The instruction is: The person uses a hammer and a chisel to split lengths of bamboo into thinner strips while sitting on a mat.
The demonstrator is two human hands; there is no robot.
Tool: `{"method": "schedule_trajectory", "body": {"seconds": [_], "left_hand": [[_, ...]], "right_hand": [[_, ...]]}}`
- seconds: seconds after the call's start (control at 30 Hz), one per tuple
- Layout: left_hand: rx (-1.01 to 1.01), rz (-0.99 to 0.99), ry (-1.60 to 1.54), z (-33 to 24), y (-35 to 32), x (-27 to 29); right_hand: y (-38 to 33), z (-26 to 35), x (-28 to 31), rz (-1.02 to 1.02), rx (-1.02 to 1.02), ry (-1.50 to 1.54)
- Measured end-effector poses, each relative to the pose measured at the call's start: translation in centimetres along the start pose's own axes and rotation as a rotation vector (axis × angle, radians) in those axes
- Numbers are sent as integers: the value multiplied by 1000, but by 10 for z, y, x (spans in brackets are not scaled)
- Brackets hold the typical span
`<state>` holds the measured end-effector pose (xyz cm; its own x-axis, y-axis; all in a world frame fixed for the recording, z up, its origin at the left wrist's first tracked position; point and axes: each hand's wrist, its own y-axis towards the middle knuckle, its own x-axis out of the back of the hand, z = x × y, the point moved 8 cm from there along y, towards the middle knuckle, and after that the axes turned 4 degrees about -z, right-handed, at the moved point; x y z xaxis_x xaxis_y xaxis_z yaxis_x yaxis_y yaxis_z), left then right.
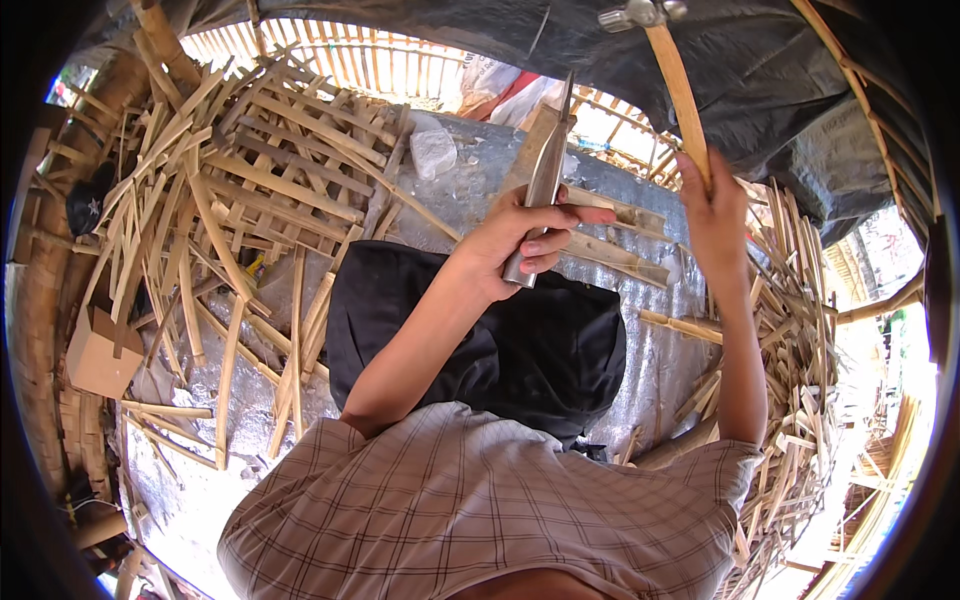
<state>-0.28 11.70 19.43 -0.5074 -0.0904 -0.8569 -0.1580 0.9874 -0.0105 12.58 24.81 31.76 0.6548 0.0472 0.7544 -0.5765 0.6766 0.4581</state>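
Observation:
My left hand (520,240), in front of my chest, is closed around a long pointed metal blade with a round tubular metal handle (547,165). Its tip points away from me and the handle's end shows below my fist; the index finger stretches out to the right. On the right, my right hand (714,205) is wrapped round the wooden handle of a hammer (682,90), raised with its metal head at the top of the view. Blade and hammer are apart. Beneath my left hand, dark trousers (410,315) cover my bent legs.
A bamboo lattice (290,170) with heaped strips lies at the left, beside a cardboard box (104,352). Flat wooden pieces (615,258) and a whitish block (432,150) rest on the silvery sheet ahead. More strips (800,440) pile up right. Dark sheeting (480,30) hangs overhead.

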Motion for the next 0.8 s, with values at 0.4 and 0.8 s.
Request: {"method": "schedule_trajectory", "body": {"seconds": [0.4,0.8], "left_hand": [[-12,18,-59,-3,2,7],[52,32,-31,10,15,1]], "right_hand": [[12,34,10,-39,128,-78],[10,6,4,-15,80,-45]]}}
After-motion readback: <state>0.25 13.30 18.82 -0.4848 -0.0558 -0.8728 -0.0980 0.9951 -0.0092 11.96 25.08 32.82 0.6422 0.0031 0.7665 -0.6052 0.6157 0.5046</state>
